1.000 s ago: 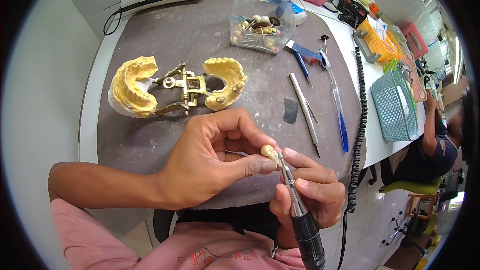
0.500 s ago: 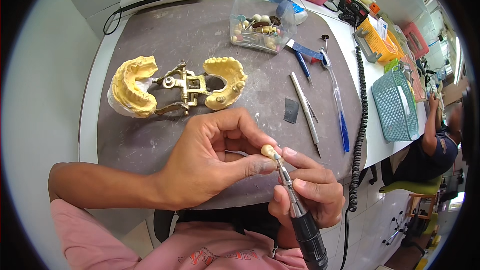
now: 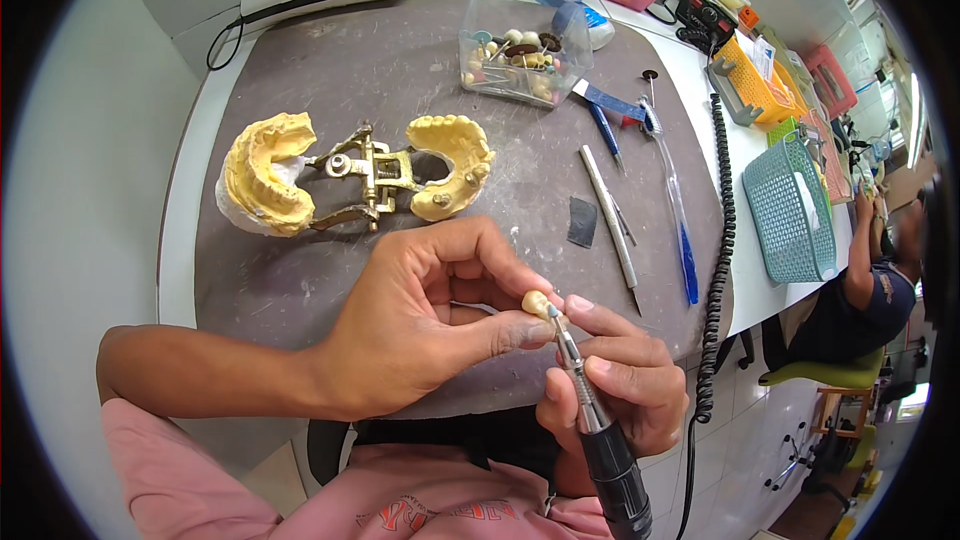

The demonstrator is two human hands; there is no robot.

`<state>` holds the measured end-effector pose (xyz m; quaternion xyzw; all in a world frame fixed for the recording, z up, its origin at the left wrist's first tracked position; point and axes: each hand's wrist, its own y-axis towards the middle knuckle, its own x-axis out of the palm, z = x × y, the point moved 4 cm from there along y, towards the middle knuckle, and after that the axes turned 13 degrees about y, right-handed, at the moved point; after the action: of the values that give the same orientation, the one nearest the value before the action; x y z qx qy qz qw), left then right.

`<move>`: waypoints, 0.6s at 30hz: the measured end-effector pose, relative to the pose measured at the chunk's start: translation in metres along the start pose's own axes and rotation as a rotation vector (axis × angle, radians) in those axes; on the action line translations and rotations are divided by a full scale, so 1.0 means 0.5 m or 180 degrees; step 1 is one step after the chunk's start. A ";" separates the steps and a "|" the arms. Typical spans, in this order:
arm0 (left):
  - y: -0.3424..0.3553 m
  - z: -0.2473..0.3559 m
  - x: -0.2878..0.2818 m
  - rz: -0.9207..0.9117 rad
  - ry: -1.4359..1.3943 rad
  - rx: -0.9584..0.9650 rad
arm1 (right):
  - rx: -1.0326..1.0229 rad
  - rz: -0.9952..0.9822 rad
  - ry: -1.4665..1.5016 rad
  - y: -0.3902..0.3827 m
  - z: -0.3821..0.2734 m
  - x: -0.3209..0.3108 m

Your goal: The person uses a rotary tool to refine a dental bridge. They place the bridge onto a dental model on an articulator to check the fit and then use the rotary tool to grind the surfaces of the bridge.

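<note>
Between the thumb and index finger of my left hand (image 3: 415, 325) is a small cream-coloured dental crown (image 3: 536, 303). My right hand (image 3: 645, 385) grips a black and silver rotary handpiece (image 3: 610, 470) from the side, somewhat like a pen. Its small pale blue tip meets the crown's near right side. The fingertips of both hands come close together around the crown, and its lower part is hidden by my thumb. Beyond my hands lies an opened brass articulator (image 3: 376, 175) carrying two yellow dental casts, an arch on the left (image 3: 265, 165) and an arch on the right (image 3: 468, 145).
A clear box (image 3: 520, 90) of burs and polishing tips stands at the back. To the right lie a silver knife-like tool (image 3: 610, 215), a dark square (image 3: 582, 222), and a clear-handled blue brush (image 3: 680, 205). A coiled black cord (image 3: 725, 240) runs past a teal basket (image 3: 790, 210). A co-worker (image 3: 860, 300) sits far right.
The handpiece has shifted very slightly left, and the crown looks turned a little. Both grips are the same, and the things on the bench have not moved.
</note>
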<state>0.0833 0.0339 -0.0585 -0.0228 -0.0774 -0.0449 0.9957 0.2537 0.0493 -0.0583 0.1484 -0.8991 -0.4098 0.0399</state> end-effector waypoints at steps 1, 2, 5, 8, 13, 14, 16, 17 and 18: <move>0.000 0.001 0.001 -0.0004 0.0023 -0.0002 | -0.0003 -0.0019 -0.0034 0.001 -0.002 0.000; 0.001 0.002 0.002 -0.0008 0.0047 -0.0004 | -0.0005 -0.0016 -0.0042 0.003 -0.003 -0.001; 0.001 0.001 0.000 0.0005 0.0071 -0.0019 | -0.0012 -0.0047 -0.0078 0.004 -0.003 0.000; -0.001 -0.002 -0.002 0.0010 0.0024 -0.0023 | 0.0004 -0.0029 -0.0102 0.003 -0.003 0.001; 0.000 -0.002 -0.002 -0.0006 0.0037 0.0002 | 0.0012 -0.0055 -0.0122 0.004 -0.004 0.002; 0.001 -0.002 -0.001 -0.0008 0.0068 0.0016 | 0.0011 -0.0053 -0.0124 0.004 -0.004 0.001; 0.002 0.003 -0.001 -0.0034 0.0122 -0.0011 | -0.0047 -0.0042 -0.0058 0.005 -0.005 -0.001; 0.003 0.004 0.000 -0.0058 0.0174 -0.0040 | -0.0049 -0.0039 -0.0061 0.001 -0.001 0.000; 0.004 0.004 0.000 -0.0057 0.0175 -0.0032 | -0.0094 0.0145 0.0129 -0.006 0.004 -0.004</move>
<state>0.0832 0.0360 -0.0568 -0.0258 -0.0500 -0.0548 0.9969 0.2560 0.0493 -0.0617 0.1356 -0.8951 -0.4189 0.0697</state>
